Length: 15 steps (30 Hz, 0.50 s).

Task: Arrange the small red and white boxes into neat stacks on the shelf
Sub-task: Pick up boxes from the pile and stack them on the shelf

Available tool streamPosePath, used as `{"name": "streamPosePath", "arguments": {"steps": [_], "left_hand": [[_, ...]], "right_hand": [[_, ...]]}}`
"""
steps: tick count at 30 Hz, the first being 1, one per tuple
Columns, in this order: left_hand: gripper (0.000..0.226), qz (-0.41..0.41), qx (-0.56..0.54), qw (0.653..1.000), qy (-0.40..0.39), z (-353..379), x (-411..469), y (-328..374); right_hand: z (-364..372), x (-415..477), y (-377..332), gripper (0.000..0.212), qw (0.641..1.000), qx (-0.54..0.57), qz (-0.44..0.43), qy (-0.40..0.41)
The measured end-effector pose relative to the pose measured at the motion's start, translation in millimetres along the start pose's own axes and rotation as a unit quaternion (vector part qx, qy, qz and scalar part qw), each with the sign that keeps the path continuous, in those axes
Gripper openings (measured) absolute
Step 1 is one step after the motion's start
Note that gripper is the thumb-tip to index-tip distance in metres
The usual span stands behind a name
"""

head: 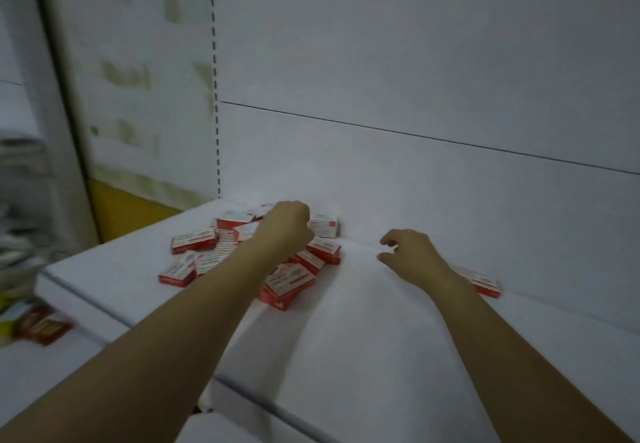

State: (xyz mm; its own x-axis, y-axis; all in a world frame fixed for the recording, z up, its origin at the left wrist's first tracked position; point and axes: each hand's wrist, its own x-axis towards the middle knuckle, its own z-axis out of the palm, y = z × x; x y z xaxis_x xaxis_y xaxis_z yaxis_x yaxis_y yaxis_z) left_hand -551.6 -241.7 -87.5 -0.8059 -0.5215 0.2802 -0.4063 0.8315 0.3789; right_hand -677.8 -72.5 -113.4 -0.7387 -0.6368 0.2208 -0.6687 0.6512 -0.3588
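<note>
Head view: dark red packet on lower shelf level, far left. Loose pile of small red and white cardboard boxes on white shelf, near back corner, unstacked. Left hand over pile, fingers curled down out of sight; cannot tell whether it grips a box. Right hand just right of pile, fingers loosely curled, spread, holding nothing. Single red and white box behind right wrist, against white back panel.

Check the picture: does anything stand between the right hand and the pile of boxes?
Nothing visible does. Only bare shelf lies between the right hand and the pile; the left hand is over the pile's back part.
</note>
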Motion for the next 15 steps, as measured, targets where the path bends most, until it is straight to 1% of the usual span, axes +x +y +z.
{"name": "streamPosePath", "arguments": {"steps": [4, 6, 9, 15], "left_hand": [[0.026, -0.053, 0.019, 0.998, 0.024, -23, -18, -40], [0.028, -0.074, 0.021, 0.997, 0.032, -31, -26, -58], [0.026, -0.099, 0.022, 0.994, 0.037, -37, -36, -76], [0.026, -0.12, 0.005, 0.992, 0.04, -37, -41, -87]], "right_hand": [[20, 12, -41, 0.04, 0.998, 0.008, -0.051, -0.033], [30, 17, -56, 0.037, 0.997, 0.018, -0.065, -0.046], [43, 24, -68, 0.033, 0.996, 0.011, -0.062, -0.059], [50, 33, -69, 0.034, 0.997, -0.009, -0.059, -0.056]]}}
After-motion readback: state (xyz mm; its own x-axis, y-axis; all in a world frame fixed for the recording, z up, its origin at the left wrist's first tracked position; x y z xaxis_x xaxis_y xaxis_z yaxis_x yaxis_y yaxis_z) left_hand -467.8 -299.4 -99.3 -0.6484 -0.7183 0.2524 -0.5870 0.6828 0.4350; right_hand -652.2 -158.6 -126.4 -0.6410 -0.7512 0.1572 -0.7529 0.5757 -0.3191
